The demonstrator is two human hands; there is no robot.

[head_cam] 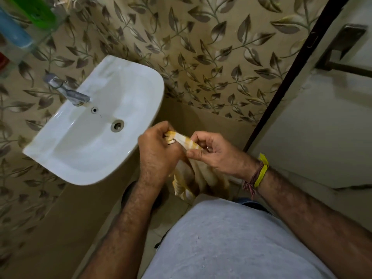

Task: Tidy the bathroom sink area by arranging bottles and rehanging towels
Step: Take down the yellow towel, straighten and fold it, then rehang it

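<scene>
A yellow-and-white checked towel (186, 183) hangs between my two hands, just right of the white sink (128, 93). My left hand (158, 152) is closed around the towel's top edge. My right hand (215, 153) pinches the same edge a little to the right, thumb and fingers on the cloth. The rest of the towel droops below my hands toward the floor. At the top left, a green bottle (34, 9) and a blue bottle (14, 31) stand on a glass shelf (43, 35), blurred.
A chrome tap (68, 91) juts over the sink basin. Leaf-patterned tiles cover the wall behind. A dark door frame (289, 81) runs diagonally at the right, with a metal bar (342, 66) on the pale surface beyond it. A red object (3, 61) sits at the left edge.
</scene>
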